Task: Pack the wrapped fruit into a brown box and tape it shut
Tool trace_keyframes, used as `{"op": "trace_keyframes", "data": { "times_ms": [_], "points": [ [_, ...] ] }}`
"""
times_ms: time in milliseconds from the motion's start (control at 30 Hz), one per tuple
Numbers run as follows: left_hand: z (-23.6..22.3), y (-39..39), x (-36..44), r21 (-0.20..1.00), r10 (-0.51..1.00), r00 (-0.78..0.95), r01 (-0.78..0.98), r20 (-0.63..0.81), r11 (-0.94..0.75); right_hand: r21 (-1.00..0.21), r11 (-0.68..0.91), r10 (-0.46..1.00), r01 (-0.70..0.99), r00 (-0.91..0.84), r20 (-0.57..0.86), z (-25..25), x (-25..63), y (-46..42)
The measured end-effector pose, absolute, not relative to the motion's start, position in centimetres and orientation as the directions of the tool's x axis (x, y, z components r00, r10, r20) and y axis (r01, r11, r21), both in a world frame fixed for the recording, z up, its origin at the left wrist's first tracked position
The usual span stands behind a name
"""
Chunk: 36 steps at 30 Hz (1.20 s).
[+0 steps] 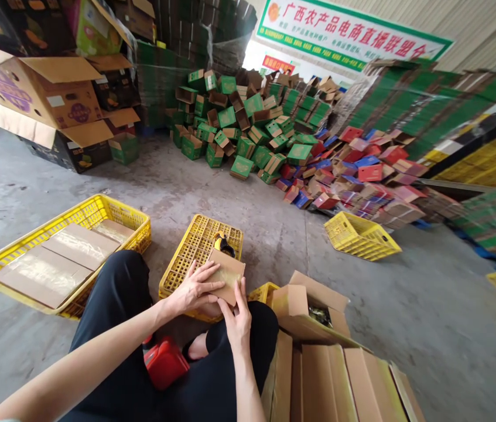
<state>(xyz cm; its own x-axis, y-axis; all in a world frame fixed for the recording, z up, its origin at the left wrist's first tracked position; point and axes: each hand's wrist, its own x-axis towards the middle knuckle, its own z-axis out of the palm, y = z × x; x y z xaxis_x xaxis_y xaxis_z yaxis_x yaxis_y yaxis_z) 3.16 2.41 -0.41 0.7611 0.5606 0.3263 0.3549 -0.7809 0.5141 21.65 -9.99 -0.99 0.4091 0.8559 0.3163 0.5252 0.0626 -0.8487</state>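
A small brown cardboard box [229, 268] with shiny tape across its face is held tilted between my hands, over the near end of an upturned yellow crate [186, 249]. My left hand [195, 288] grips it at the left, fingers stretched over the taped face. Along the lower right edge, my right hand [238, 316] has its thumb and fingers closed on the box. Just behind the box, a yellow and black tape dispenser [224, 243] rests on the crate. The underside of the box is hidden.
At left stands a yellow crate [142, 225] holding taped cardboard boxes [48, 272]. On the right are an open carton [291, 305] and a row of flat cardboard [331, 381]. Farther off lie another yellow crate [359, 237] and heaped green boxes [243, 167] and red boxes [369, 172].
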Motion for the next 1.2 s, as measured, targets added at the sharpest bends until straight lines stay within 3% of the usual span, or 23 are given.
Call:
{"op": "trace_keyframes", "data": {
  "times_ms": [167, 267, 433, 633, 967, 1100, 1200],
  "points": [
    [-1.0, 2.2, 3.3, 0.542, 0.583, 0.736, 0.352, 0.344, -0.763, -0.909, 0.031, 0.792, 0.416, 0.544, 0.276, -1.8, 20.2, -10.6],
    [-1.1, 2.1, 3.4, 0.550, 0.602, 0.716, 0.360, 0.354, -0.753, -0.888, 0.016, 0.791, 0.459, 0.538, 0.292, -1.1, 20.5, -10.9],
    [-0.9, 1.8, 3.5, 0.548, 0.601, 0.714, 0.360, 0.360, -0.755, -0.658, 0.013, 0.741, 0.753, 0.435, 0.511, 0.1, 20.7, -11.7],
    [-0.7, 1.2, 3.3, 0.568, 0.599, 0.717, 0.344, 0.355, -0.748, -0.507, 0.019, 0.741, 0.862, 0.329, 0.586, 1.5, 20.6, -13.2],
    [-1.2, 1.4, 3.4, 0.697, 0.606, 0.657, 0.167, 0.449, -0.697, -0.535, -0.091, 0.761, 0.840, 0.405, 0.507, 2.1, 19.0, -11.5],
    [-1.1, 0.7, 2.7, 0.869, 0.717, 0.592, 0.057, 0.368, -0.492, -0.598, -0.122, 0.758, 0.792, 0.463, 0.459, 0.9, 18.3, -11.1],
    [-2.2, 0.0, 2.3, 0.992, 0.872, 0.476, -0.019, 0.117, -0.123, -0.665, -0.127, 0.764, 0.736, 0.500, 0.408, 0.8, 18.7, -11.3]
  ]
}}
